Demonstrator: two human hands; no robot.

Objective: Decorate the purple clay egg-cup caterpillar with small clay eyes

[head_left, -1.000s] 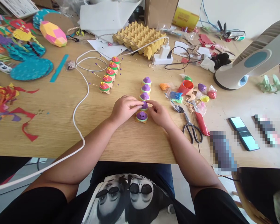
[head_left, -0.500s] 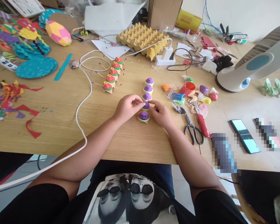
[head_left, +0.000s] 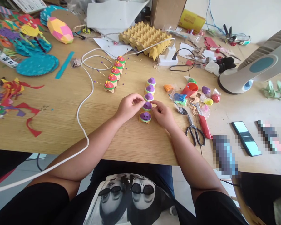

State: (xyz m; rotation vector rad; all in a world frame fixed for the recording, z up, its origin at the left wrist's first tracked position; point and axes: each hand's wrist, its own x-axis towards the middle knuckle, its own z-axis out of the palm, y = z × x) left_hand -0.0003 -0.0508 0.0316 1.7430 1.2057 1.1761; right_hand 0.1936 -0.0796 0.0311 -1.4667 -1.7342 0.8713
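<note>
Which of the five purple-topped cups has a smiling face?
The front cup, at the near end of the row: it shows two dark eyes and a curved mouth, while no full face is visible on the four cups behind it.

Black shirt (head_left: 79,206), short sleeves (head_left: 46,203), large monochrome print (head_left: 140,200): two figures, dark sunglasses (head_left: 142,188); blue trousers (head_left: 167,178)

Plain white wall (head_left: 259,14) in the upper right, and a light wood-grain table (head_left: 128,143) filling most of the frame (thin dark seam right of centre, btw). Pale tiled floor (head_left: 181,182) peeks out along the bottom, plus part of a wooden chair (head_left: 248,216), lower right. Light's pretty soft, whitish sheen on the tabletop's right side.
</note>
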